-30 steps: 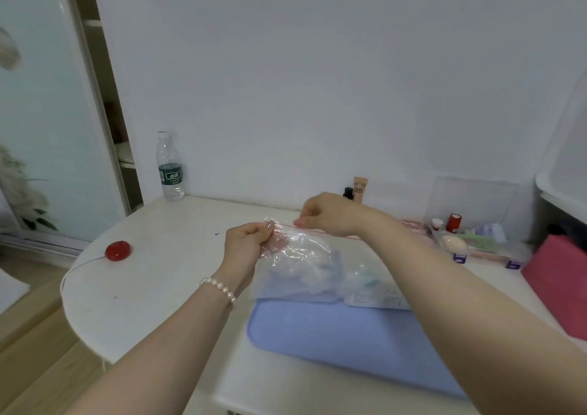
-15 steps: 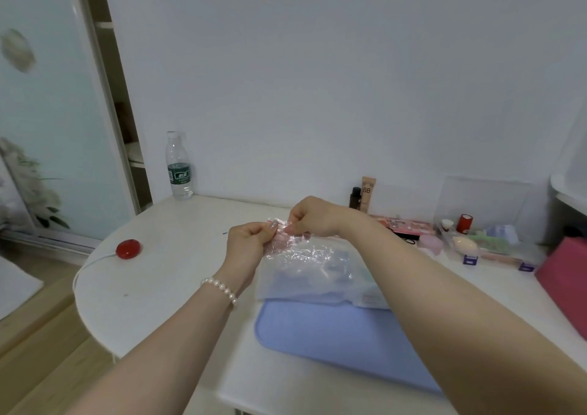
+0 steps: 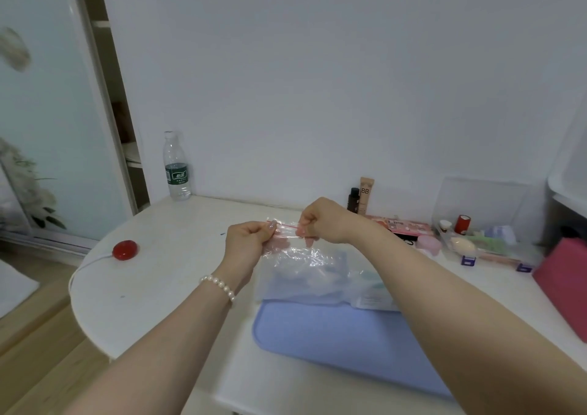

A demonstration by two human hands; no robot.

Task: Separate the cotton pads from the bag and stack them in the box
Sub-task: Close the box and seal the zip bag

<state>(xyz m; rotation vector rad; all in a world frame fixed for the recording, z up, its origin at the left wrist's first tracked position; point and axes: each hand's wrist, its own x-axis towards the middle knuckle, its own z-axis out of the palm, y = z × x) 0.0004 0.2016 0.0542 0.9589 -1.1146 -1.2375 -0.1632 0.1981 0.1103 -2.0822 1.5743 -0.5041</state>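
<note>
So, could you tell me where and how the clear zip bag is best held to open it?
Hold the clear zip bag at its top edge, along the red zip line, coming from above with one hand on each side. The left hand and right hand already pinch that strip. It is the stiffest part, while the crinkled film below hangs slack over the blue mat and would likely slip.

White wall (image 3: 317, 81), wood floor (image 3: 38, 351).

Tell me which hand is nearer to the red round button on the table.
Left. The left hand pinches the bag's top edge, just right of the red button. The right hand pinches the same edge farther right, beyond the left hand.
</note>
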